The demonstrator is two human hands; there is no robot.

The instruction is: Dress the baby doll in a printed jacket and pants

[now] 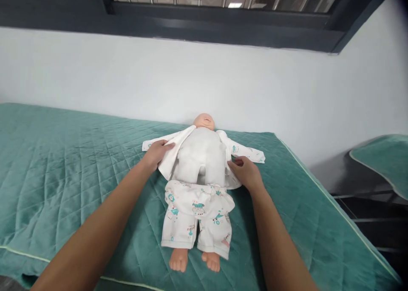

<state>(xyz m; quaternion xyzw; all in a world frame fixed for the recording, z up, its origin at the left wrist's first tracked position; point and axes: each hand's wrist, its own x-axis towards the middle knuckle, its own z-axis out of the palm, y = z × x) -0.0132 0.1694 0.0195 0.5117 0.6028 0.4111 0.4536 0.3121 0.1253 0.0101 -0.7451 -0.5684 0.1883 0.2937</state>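
A baby doll (202, 155) with a white cloth body lies on its back, head toward the wall and bare feet toward me. Its white printed jacket (245, 151) is spread apart at the front, with both sleeves stretched out sideways. My left hand (158, 152) grips the jacket's front panel on the left, thumb on top of the cloth. On the other side, my right hand (245, 169) pinches the edge of the right panel beside the doll's hip. White printed pants (198, 210) cover the legs, their waistband down around the thighs.
A green quilted cover (79, 176) with pale piping lies under the doll. Behind it rises a white wall (127, 78), below a dark window frame (191, 25) with bars. Another green cloth (385, 159) hangs over a metal frame at the right.
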